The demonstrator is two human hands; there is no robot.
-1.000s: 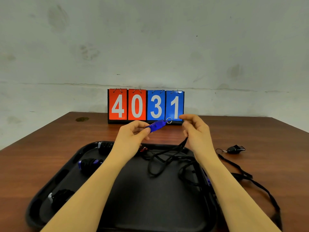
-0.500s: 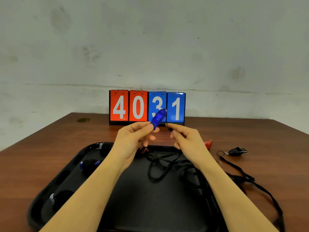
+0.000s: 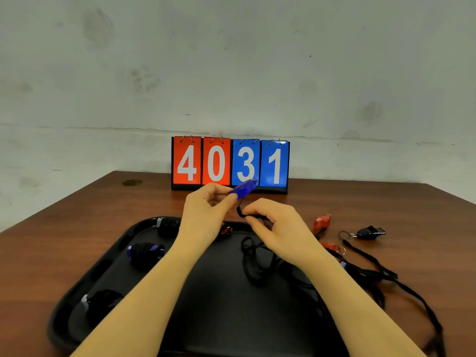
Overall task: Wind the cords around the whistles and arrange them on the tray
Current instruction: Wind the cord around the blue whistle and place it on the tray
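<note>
2 hands meet above the black tray's (image 3: pixel 108 256) far rim: my left hand (image 3: pixel 206 215) pinches the blue whistle (image 3: pixel 243 189), my right hand (image 3: pixel 275 228) pinches its black cord (image 3: pixel 253 261) just below; bare tray floor lies under my wrists.

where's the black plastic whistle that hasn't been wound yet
In the head view, the black plastic whistle lies on the brown wooden table, right of the black tray and just right of a red plastic whistle.
</note>
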